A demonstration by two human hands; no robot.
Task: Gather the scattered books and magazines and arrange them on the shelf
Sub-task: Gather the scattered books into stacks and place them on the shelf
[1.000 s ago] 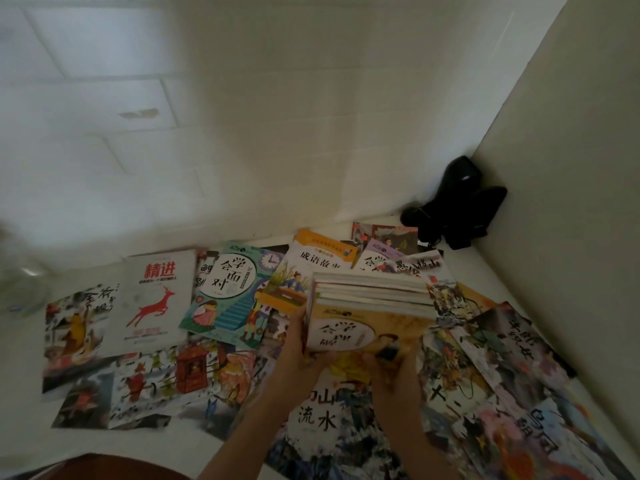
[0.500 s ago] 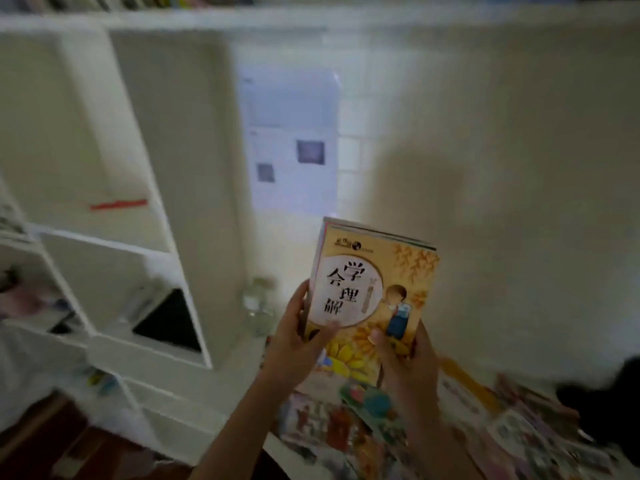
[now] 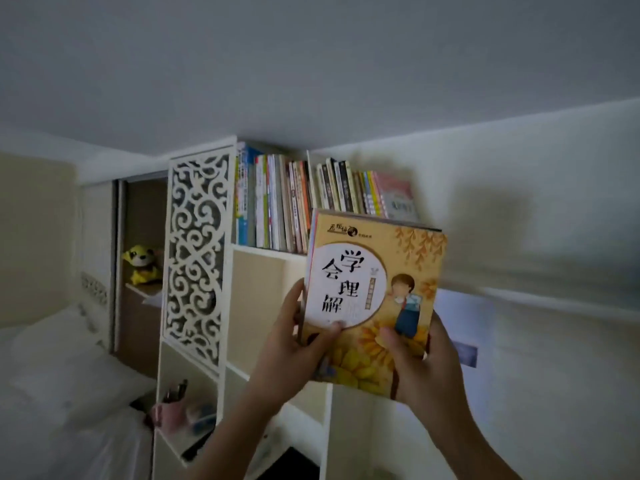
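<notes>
I hold a stack of books (image 3: 377,282) upright in front of me; its front cover is yellow with a white circle, black characters and a drawn child. My left hand (image 3: 294,344) grips the stack's lower left edge, thumb on the cover. My right hand (image 3: 424,365) grips the lower right corner, thumb also on the cover. Just above and behind the stack is the white shelf (image 3: 266,252), whose top level carries a row of standing books (image 3: 277,199) that lean to the right end.
A white carved lattice panel (image 3: 197,254) forms the shelf's left side. A yellow plush toy (image 3: 142,263) sits in a niche further left. Lower compartments hold a pink cup (image 3: 166,412) with pens. A white bed (image 3: 62,393) lies at the lower left. Papers (image 3: 464,327) hang on the right wall.
My view has swung up from the books spread on the floor to the top shelf. Both hands have raised the stack upright toward the shelved row.
</notes>
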